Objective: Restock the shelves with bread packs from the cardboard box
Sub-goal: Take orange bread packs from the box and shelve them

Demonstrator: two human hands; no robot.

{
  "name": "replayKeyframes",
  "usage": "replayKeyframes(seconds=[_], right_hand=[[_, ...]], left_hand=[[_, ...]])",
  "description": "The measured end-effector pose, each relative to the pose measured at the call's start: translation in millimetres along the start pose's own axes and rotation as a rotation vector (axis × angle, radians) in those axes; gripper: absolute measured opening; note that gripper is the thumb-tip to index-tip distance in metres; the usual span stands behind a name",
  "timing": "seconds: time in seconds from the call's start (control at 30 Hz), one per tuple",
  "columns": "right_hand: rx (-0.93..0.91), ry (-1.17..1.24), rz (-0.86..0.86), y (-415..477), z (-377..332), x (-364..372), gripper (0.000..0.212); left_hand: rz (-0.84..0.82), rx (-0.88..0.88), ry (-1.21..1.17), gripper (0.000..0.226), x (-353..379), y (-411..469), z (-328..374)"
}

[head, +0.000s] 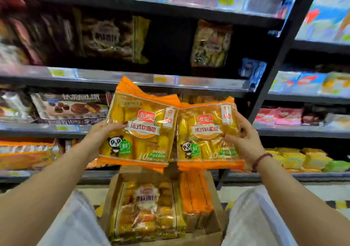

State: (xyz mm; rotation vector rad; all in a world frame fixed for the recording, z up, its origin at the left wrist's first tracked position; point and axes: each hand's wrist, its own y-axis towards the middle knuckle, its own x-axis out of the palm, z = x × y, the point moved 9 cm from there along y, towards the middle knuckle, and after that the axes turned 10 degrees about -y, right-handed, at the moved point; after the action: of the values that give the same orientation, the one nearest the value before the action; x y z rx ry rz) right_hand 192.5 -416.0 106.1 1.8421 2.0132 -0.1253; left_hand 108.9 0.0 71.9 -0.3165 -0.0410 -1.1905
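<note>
Two bread packs are held up side by side in front of the store shelves (117, 76), above an open cardboard box (215, 206). The left pack (140, 132) is gripped at its left edge by the left hand (103, 134), with the thumb laid across the front and the fingers hidden behind. The right pack (205, 132) is gripped at its right edge by the right hand (245, 139), with the thumb curled onto the front. A beaded bracelet (262, 159) is worn on the right wrist. The inner edges of the two packs are touching. Extra orange edges behind the left pack suggest a stack of several, though blur makes this uncertain. More packs (145, 209) are seen inside the box: one flat, others standing on edge.
</note>
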Motion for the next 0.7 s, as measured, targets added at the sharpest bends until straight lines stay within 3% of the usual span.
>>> replayKeyframes(seconds=[0.13, 0.33, 0.53, 0.6, 0.7], right_hand=[[-0.082, 0.074, 0.049, 19, -49, -25, 0.082], [-0.098, 0.184, 0.114, 46, -83, -54, 0.080], [-0.075, 0.259, 0.070, 90, -95, -69, 0.082], [-0.064, 0.293, 0.050, 107, -97, -71, 0.092], [-0.066, 0.308, 0.089, 138, -99, -79, 0.080]], left_hand=[[-0.019, 0.129, -0.057, 0.032, 19, 1, 55], [-0.110, 0.156, -0.102, 0.074, 48, 12, 95], [-0.046, 0.115, -0.066, 0.049, 63, 39, 121], [-0.029, 0.111, -0.047, 0.050, 66, 53, 132], [0.029, 0.117, -0.018, 0.068, 68, 83, 148]])
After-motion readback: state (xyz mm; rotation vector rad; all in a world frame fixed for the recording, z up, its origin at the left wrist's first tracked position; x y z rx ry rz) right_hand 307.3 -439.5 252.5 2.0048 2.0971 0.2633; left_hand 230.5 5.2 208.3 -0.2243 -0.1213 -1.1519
